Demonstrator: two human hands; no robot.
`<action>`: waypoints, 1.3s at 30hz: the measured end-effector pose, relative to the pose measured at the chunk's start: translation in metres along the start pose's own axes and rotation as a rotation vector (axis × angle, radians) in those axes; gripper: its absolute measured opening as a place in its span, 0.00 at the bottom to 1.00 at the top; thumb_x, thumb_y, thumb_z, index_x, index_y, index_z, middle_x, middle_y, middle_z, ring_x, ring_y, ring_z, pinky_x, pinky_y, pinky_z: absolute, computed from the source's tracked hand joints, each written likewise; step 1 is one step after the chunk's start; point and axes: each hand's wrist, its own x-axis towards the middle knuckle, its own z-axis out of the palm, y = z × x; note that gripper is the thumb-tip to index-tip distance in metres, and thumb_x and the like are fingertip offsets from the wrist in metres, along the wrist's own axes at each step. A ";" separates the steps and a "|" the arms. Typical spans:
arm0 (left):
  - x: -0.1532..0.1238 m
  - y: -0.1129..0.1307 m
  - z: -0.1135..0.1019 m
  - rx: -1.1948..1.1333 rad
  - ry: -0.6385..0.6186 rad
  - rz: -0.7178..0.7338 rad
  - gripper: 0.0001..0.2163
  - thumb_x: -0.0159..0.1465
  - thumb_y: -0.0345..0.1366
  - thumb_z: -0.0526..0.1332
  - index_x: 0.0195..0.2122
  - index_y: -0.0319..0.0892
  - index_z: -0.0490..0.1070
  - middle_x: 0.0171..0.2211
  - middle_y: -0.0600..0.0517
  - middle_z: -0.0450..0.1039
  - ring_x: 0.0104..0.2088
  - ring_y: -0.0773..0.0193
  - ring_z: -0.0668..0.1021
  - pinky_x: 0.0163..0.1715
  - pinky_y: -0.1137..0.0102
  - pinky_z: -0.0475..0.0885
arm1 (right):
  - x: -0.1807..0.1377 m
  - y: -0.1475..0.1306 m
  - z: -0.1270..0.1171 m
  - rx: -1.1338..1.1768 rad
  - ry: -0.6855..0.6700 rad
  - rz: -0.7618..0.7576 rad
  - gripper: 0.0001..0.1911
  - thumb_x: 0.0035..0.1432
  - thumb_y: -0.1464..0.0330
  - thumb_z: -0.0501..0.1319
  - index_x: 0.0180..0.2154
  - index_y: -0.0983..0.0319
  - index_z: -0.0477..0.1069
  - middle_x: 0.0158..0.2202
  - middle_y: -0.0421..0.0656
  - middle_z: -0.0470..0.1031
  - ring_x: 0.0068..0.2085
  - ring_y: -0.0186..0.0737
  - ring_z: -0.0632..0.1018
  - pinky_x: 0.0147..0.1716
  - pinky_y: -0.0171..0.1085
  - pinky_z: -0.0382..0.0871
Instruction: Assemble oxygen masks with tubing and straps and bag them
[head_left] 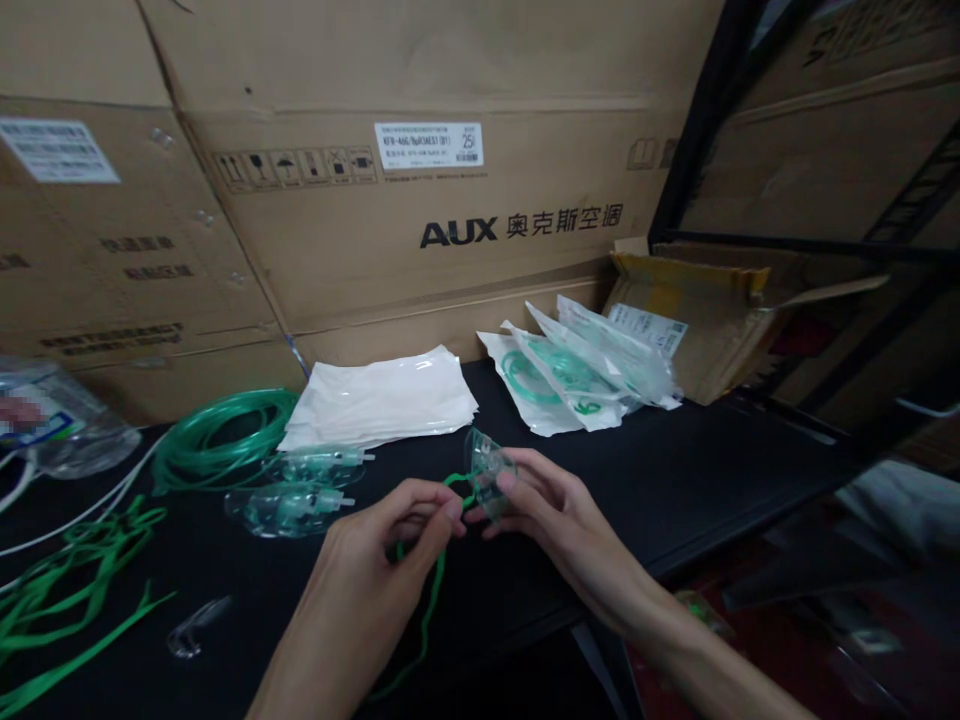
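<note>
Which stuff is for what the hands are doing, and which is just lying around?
Seems part of the job:
- clear mask, in the right hand
- green strap, pinched by the left hand
- probably the loose green straps, coiled green tubing and white pouches

Probably just lying around:
- plastic bottle
- AUX carton
- open cardboard box

Now the right hand has a mask, its strap running into the left hand! Left of that hand, two more masks on the surface, then coiled tubing, loose straps. Behind it, a pouch stack; behind the right hand, filled packets, a box farther right, cartons backing everything.
</note>
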 end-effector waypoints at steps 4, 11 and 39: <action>0.005 -0.010 0.002 -0.061 -0.023 -0.021 0.10 0.61 0.45 0.65 0.40 0.49 0.82 0.37 0.53 0.85 0.38 0.56 0.85 0.40 0.67 0.80 | -0.002 -0.001 0.001 0.075 -0.050 0.032 0.14 0.62 0.60 0.66 0.45 0.61 0.73 0.41 0.44 0.79 0.39 0.40 0.82 0.39 0.39 0.76; 0.009 -0.013 0.003 -0.093 -0.070 -0.037 0.11 0.62 0.45 0.65 0.40 0.50 0.84 0.35 0.53 0.84 0.36 0.58 0.82 0.36 0.69 0.76 | 0.000 0.001 -0.005 0.150 -0.101 0.079 0.12 0.65 0.62 0.64 0.46 0.61 0.73 0.40 0.44 0.79 0.38 0.39 0.82 0.39 0.37 0.75; 0.006 -0.013 0.006 -0.047 -0.080 0.016 0.12 0.66 0.44 0.61 0.40 0.47 0.83 0.29 0.53 0.76 0.30 0.64 0.73 0.29 0.69 0.62 | 0.002 0.004 -0.011 0.199 -0.188 0.168 0.11 0.70 0.65 0.58 0.46 0.65 0.73 0.39 0.47 0.79 0.38 0.39 0.82 0.39 0.37 0.76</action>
